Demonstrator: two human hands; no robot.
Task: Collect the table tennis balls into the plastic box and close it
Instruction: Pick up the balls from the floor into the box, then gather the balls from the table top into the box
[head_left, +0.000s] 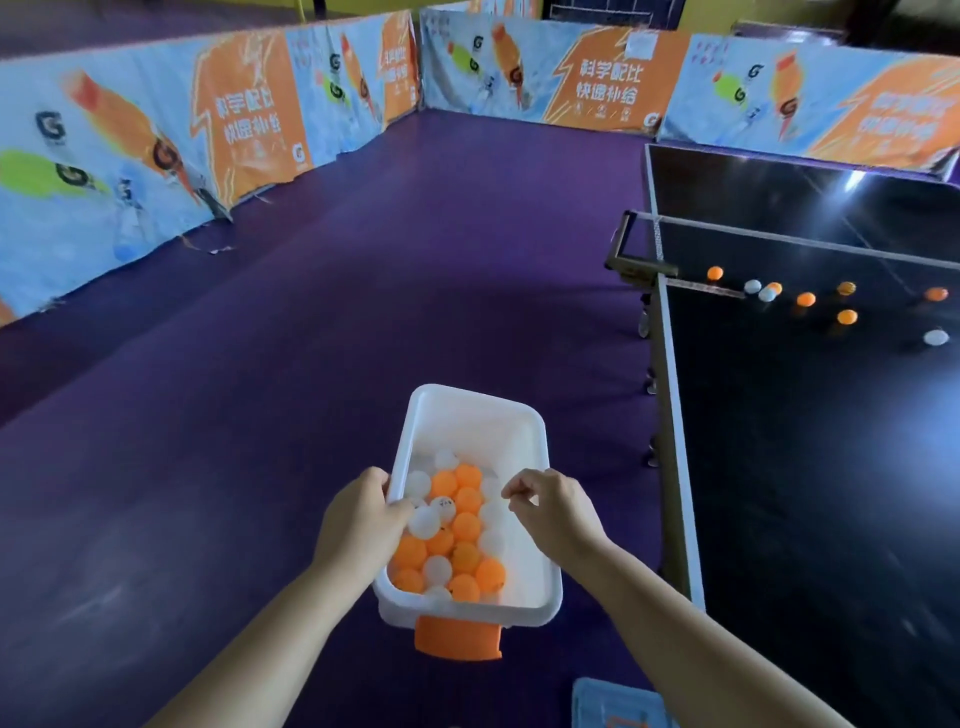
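A white plastic box (470, 415) with an orange latch (457, 638) on its near end is held above the purple floor, with no lid on it. Inside lie several orange and white table tennis balls (457, 540). My left hand (358, 514) grips the box's left rim, thumb inside. My right hand (553, 506) hovers over the box's right side, fingers loosely curled, holding nothing I can see. Several more orange and white balls (805, 299) lie on the black table tennis table near the net.
The table tennis table (810, 467) fills the right, its net and post (631, 244) at mid-height. Printed orange-and-blue barriers (239, 124) fence the purple floor on the left and back. A light blue flat object (618, 701) lies on the floor at the bottom edge.
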